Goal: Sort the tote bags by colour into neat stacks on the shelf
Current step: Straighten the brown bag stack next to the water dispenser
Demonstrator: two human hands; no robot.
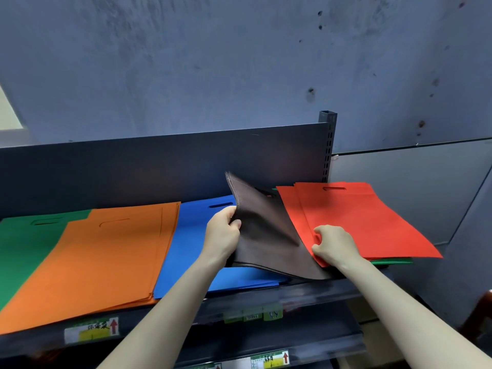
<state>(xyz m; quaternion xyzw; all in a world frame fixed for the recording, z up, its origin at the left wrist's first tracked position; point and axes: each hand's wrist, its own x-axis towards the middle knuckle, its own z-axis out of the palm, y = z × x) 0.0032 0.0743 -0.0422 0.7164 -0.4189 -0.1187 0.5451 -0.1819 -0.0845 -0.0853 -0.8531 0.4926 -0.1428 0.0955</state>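
Note:
Flat tote bags lie along the dark shelf (266, 294). From the left: a green bag (24, 243), an orange stack (101, 259) overlapping it, then a blue stack (191, 235). A dark brown bag (266, 235) rests on the blue stack with its left edge lifted; my left hand (222, 234) pinches that raised edge. On the right lies a red stack (359, 222) with a green bag (394, 261) showing beneath it. My right hand (332, 245) grips the red stack's near left corner, fingers curled over the edge.
A dark back panel (159, 166) and a slotted upright post (328, 145) rise behind the shelf, with a grey wall beyond. Price labels (91, 330) sit on the shelf's front rail. A lower shelf edge (266, 350) shows beneath. A glass partition (412, 182) stands to the right.

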